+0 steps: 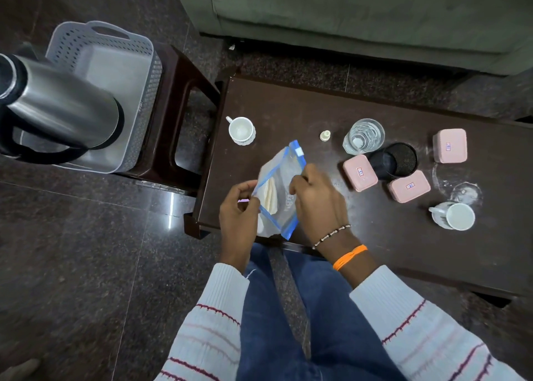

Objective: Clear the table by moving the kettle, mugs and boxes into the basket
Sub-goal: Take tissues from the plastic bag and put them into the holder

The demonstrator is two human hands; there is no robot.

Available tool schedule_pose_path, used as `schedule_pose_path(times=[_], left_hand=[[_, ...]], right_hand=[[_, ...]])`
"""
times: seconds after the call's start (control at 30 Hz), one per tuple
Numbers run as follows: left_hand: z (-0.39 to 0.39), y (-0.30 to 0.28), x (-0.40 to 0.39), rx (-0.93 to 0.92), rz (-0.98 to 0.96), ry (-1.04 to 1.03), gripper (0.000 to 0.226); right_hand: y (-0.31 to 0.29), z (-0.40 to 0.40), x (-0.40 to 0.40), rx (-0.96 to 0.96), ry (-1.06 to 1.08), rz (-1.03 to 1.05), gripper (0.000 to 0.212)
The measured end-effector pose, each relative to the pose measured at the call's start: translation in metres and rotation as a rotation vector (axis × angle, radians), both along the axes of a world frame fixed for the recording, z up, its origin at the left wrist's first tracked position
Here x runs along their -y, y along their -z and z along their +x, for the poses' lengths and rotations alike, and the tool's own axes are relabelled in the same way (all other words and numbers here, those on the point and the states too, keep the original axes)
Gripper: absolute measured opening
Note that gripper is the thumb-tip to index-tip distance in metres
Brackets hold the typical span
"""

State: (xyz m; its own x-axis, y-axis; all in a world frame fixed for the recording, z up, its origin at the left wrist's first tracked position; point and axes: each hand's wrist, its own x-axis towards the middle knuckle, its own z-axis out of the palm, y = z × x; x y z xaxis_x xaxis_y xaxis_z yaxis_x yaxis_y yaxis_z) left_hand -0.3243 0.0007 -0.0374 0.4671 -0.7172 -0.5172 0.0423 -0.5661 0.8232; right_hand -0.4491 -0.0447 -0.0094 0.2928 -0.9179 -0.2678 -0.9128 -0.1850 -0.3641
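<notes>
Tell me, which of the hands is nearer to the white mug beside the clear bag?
Left. The left hand is below the mug, pinching the zip bag; the right hand grips the bag further to the mug's right.

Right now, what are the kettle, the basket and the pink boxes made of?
The kettle looks like brushed steel: grey, shiny, with soft reflections, and a black handle, probably plastic. The basket looks like matte grey plastic, its walls full of small moulded holes. The three pink boxes seem smooth matte plastic, though I cannot be sure.
</notes>
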Motion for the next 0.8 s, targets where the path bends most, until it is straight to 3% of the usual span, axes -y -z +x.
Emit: schedule_pose_path(times=[0.2, 0.43, 0.53, 0.6, 0.8], left_hand=[[-0.004, -0.002, 0.002, 0.015, -0.036, 0.066, 0.036], [-0.014, 0.001, -0.008, 0.014, -0.043, 0.135, 0.043], [-0.02, 0.003, -0.012, 0.021, -0.059, 0.158, 0.039], [-0.024, 0.003, -0.014, 0.019, -0.071, 0.162, 0.041], [-0.026, 0.009, -0.015, 0.005, -0.058, 0.148, 0.034]], right_hand=[[0.015, 0.026, 0.007, 0.113, 0.049, 0.396, 0.032], [0.042, 0.039, 0.035, 0.323, 0.358, 0.885, 0.032], [0.051, 0.038, 0.035, 0.268, 0.418, 0.901, 0.012], [0.056, 0.039, 0.033, 0.23, 0.411, 0.892, 0.028], [0.063, 0.036, 0.027, 0.147, 0.387, 0.82, 0.025]])
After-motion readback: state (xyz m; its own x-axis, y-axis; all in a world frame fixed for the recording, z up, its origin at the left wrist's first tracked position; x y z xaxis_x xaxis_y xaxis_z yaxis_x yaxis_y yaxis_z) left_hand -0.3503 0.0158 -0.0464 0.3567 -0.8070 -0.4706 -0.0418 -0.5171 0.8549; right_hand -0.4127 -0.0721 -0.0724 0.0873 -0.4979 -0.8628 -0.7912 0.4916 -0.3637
